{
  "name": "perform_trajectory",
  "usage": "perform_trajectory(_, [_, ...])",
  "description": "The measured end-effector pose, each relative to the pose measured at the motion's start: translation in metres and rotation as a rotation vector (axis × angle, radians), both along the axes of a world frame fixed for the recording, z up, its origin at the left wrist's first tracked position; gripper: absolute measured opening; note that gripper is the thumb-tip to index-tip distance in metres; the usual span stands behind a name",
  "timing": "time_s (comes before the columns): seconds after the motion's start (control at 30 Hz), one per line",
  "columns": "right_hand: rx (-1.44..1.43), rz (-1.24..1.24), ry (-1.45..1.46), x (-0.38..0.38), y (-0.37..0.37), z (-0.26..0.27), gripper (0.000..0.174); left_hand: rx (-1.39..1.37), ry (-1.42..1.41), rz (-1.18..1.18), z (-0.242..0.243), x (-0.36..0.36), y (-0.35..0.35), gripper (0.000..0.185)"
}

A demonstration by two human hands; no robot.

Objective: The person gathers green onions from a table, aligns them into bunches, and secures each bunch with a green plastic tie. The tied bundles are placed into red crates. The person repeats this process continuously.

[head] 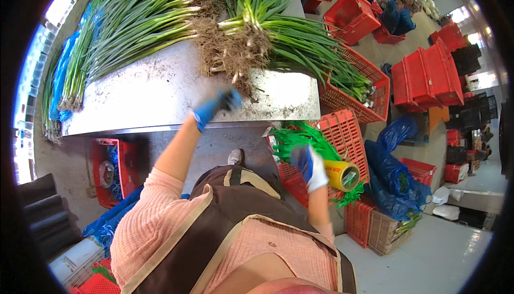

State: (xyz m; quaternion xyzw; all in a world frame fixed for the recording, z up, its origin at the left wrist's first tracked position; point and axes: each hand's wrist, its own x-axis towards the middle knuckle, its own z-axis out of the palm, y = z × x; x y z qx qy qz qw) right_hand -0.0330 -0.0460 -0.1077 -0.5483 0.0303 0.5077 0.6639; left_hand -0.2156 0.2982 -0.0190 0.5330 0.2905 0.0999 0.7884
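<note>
My left hand (219, 107), in a blue glove, is blurred over the metal table's front edge, just below the tangled roots (237, 49) of the green onions. My right hand (309, 165), in a blue and white glove, is also blurred; it is beside a yellow roll of film (341, 175) and over green mesh or ties (301, 137) in a red crate. What either hand holds cannot be made out. Long green onions (140, 25) lie in a thick layer across the metal table (168, 81), and a further bunch (305, 37) reaches right, its tops over the table's side.
A red crate (361, 81) with green onions stands right of the table. Stacked red crates (427, 77) and blue plastic bags (385, 169) are farther right. Below the table at left is a red crate (128, 165) with blue plastic. Dirt lies along the table edge.
</note>
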Motion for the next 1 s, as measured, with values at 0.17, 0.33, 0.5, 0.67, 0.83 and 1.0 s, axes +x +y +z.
perform_trajectory(0.17, [-0.098, 0.32, -0.678, 0.072, 0.215, 0.176, 0.045, 0.24, -0.212, 0.43, 0.029, 0.024, 0.098, 0.032])
perform_trajectory(0.33, [-0.463, 0.544, -1.109, 0.096, 0.367, 0.211, 0.064, 0.584, 0.149, 0.283, 0.003, 0.07, 0.102, 0.036])
perform_trajectory(0.5, [-0.602, 0.947, -1.417, 0.063, 0.413, 0.184, 0.066, 0.539, 0.144, 0.376, -0.023, 0.086, 0.088, 0.04])
perform_trajectory(0.67, [-0.474, 0.895, -1.029, 0.065, 0.426, 0.166, 0.054, 0.88, 0.131, 0.437, -0.007, 0.088, 0.066, 0.031])
perform_trajectory(0.83, [-0.528, 0.758, -0.764, 0.091, 0.412, 0.167, 0.063, 1.068, 0.019, 0.572, 0.008, 0.103, 0.048, 0.033])
perform_trajectory(1.0, [-0.448, 0.821, -0.822, 0.104, 0.399, 0.161, 0.04, 0.824, -0.057, 0.542, 0.016, 0.135, 0.027, 0.033])
